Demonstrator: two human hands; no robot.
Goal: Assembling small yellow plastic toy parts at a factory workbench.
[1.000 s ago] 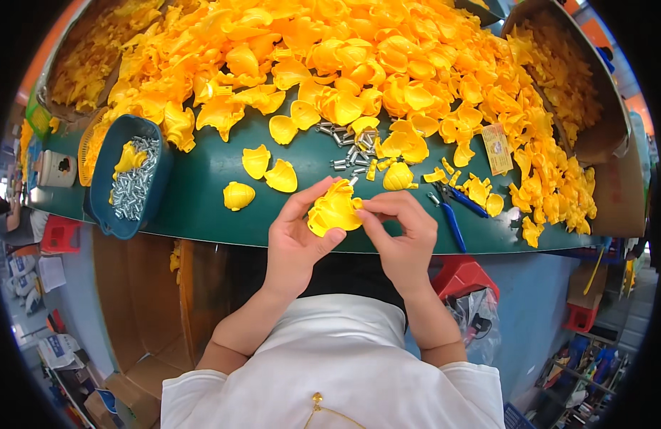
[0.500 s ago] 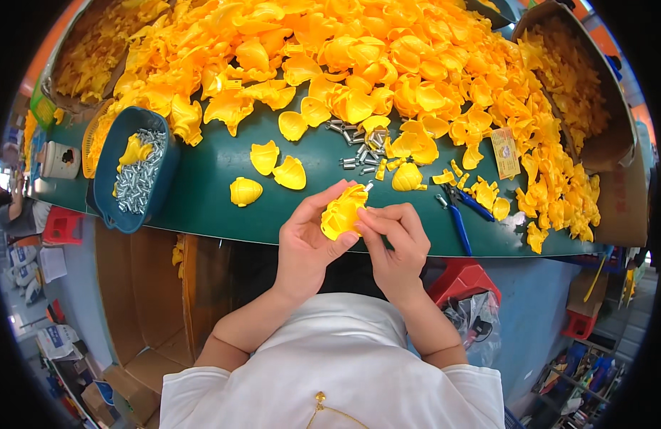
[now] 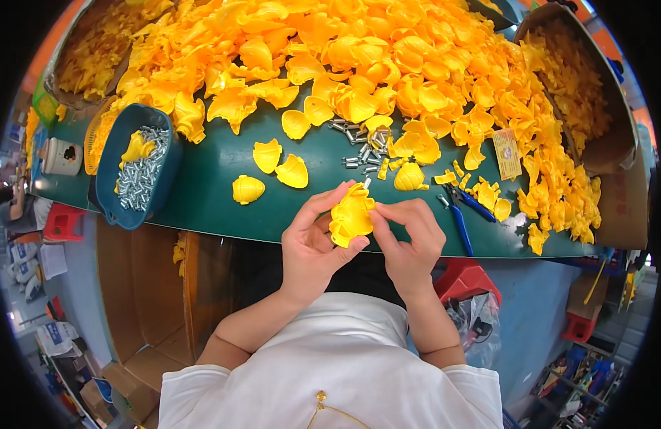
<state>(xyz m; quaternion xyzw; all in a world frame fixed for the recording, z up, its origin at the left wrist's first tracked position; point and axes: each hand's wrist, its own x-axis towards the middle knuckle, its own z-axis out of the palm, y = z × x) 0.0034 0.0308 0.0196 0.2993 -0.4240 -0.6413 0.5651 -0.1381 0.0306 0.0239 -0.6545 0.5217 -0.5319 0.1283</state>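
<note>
Near the front edge of the table, my left hand [image 3: 303,247] grips a hollow yellow plastic shell [image 3: 350,218] between thumb and fingers. A small metal pin [image 3: 367,184] shows at the shell's upper end. My right hand [image 3: 416,247] pinches the shell's right edge with thumb and forefinger. Beyond my hands lie loose metal pins [image 3: 368,150] and a rounded yellow piece [image 3: 410,177]. To the left are another rounded yellow piece [image 3: 248,189] and two pointed shells, one of them [image 3: 292,171] nearer to me.
Blue-handled cutters [image 3: 461,227] lie to the right on the green table [image 3: 209,214]. A blue bin [image 3: 114,211] at left holds metal pins. Behind, a large heap of yellow plastic parts [image 3: 330,57] spreads across. Cardboard boxes, including one [image 3: 624,200] at right, flank it.
The shell has turned so more of its hollow side shows, and it has shifted slightly right. My right hand has moved a little right and spread its grip along the edge.
</note>
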